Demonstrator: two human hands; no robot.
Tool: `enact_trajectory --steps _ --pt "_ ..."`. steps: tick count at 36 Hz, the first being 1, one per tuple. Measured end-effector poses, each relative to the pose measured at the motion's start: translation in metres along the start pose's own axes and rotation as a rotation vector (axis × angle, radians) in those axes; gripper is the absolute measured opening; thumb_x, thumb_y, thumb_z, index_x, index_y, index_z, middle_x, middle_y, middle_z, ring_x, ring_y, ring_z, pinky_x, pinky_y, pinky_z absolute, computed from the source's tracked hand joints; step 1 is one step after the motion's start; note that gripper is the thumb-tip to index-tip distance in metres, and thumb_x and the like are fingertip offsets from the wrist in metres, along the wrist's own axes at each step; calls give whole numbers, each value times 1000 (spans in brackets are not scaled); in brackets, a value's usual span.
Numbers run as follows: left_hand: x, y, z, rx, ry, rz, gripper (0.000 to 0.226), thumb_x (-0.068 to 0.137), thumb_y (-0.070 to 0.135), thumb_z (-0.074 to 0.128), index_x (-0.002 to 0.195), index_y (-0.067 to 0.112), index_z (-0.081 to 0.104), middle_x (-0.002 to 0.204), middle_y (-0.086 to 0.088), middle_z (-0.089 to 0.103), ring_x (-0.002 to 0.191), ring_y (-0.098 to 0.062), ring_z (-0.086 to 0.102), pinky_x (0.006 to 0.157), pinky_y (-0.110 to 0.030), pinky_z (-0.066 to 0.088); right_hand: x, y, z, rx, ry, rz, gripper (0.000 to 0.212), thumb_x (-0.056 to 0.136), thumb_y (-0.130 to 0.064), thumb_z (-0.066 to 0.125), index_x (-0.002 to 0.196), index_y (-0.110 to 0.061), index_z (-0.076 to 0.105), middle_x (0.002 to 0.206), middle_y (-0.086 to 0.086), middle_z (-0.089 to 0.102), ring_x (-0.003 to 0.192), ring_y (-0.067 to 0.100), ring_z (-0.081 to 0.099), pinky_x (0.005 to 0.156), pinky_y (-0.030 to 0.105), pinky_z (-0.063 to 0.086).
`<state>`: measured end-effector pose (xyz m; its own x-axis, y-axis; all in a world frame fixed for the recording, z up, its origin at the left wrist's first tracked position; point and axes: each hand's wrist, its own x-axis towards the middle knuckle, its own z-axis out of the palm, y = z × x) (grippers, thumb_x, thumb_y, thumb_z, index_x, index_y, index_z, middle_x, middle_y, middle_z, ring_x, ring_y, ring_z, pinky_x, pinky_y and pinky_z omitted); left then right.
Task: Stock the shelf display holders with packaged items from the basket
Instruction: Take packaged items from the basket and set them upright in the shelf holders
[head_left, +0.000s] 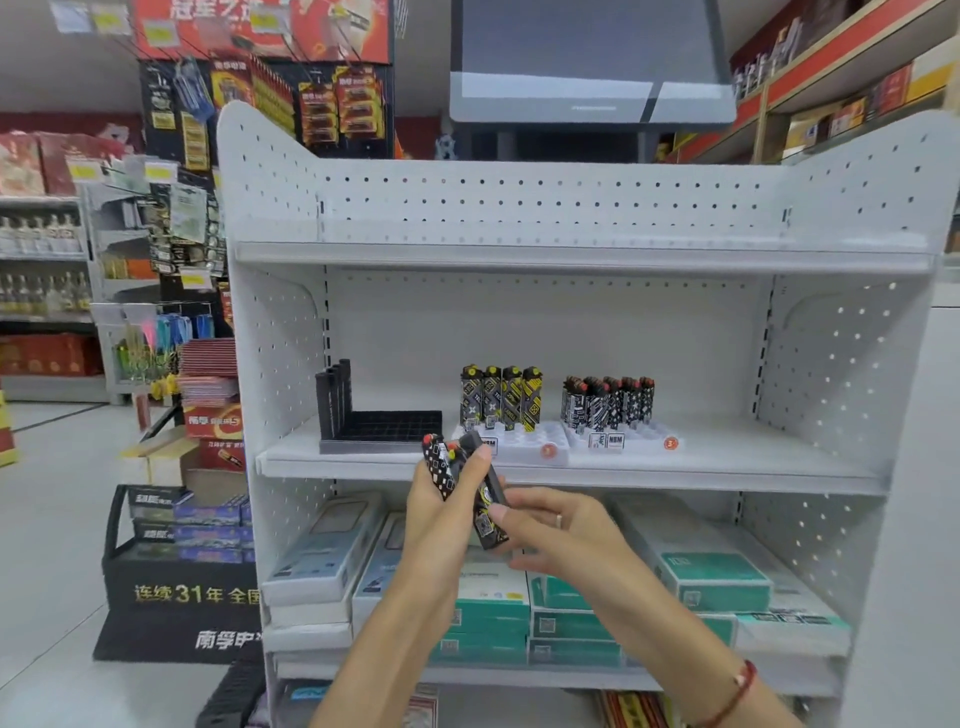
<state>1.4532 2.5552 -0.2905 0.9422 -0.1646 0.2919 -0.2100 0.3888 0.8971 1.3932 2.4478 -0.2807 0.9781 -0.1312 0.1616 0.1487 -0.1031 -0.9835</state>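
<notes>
My left hand (441, 499) grips a small bunch of black patterned lighters (441, 460) just below the front edge of the middle shelf. My right hand (556, 525) pinches one black lighter (488, 514) from that bunch, tilted between the two hands. On the middle shelf stand a black display holder (384, 428) with a few black lighters at its left end, a white holder (519, 441) with yellow-and-black lighters at its back, and a second white holder (623, 439) with black-and-white lighters. No basket is in view.
The white perforated shelf unit (571, 260) has a bare top shelf. Boxed goods (711, 577) fill the shelf under my hands. A battery display stand (182, 597) is at the left on the floor. A grey screen (587, 62) rises behind the unit.
</notes>
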Motion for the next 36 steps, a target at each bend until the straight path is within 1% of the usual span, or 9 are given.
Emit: enact_trajectory --steps 5,9,12,16,21,26,30,34,36 --pt "0 -3 -2 145 44 49 38 76 42 71 108 26 58 106 3 69 101 -11 64 95 -37 49 1 5 0 20 82 -27 21 85 -25 68 103 -15 70 77 -2 71 67 2 66 66 14 53" --pt "3 -1 -5 190 99 91 28 86 32 65 111 21 57 104 3 68 85 0 66 66 -12 47 3 5 -1 29 79 -50 15 90 -19 62 101 -13 71 79 -3 71 67 6 67 64 18 54" --pt "4 3 -10 183 141 109 29 88 30 64 111 14 56 93 1 70 68 6 64 52 -5 45 6 2 -2 52 90 -76 14 94 -12 54 104 -11 63 83 1 73 70 12 70 66 24 57" --pt "8 13 -28 104 237 97 35 88 30 64 114 10 53 78 0 67 63 -7 66 54 -16 52 7 -4 -4 79 105 -140 12 94 -8 53 106 -11 56 76 7 73 63 17 69 62 25 57" --pt "15 29 -65 42 384 153 35 90 25 62 117 5 52 82 -4 62 71 -14 62 52 -12 50 26 -28 -4 -142 98 -216 8 94 -13 54 100 -10 59 67 8 68 56 16 64 60 28 54" --pt "24 39 -101 -23 420 148 42 91 25 61 129 11 49 80 2 62 67 -9 61 71 -28 53 79 -64 27 -356 62 -310 9 94 -16 56 96 -12 64 63 4 65 49 13 58 54 26 51" --pt "26 45 -117 -79 431 131 30 91 26 61 117 12 52 82 -2 63 62 -11 61 67 -28 49 116 -75 60 -588 -52 -346 15 96 -21 54 106 -10 58 72 5 68 54 12 62 54 21 53" --pt "27 46 -121 -115 434 112 29 90 25 62 114 13 51 91 -4 62 68 -9 62 55 -20 51 137 -71 83 -684 -26 -390 19 96 -21 55 109 -7 51 71 4 68 55 11 63 58 24 56" --pt "27 45 -120 -126 427 113 29 90 24 62 114 12 52 88 -1 62 67 -5 64 59 -21 53 146 -69 90 -699 -7 -402 19 95 -22 55 106 -7 54 68 4 68 56 11 65 64 29 59"
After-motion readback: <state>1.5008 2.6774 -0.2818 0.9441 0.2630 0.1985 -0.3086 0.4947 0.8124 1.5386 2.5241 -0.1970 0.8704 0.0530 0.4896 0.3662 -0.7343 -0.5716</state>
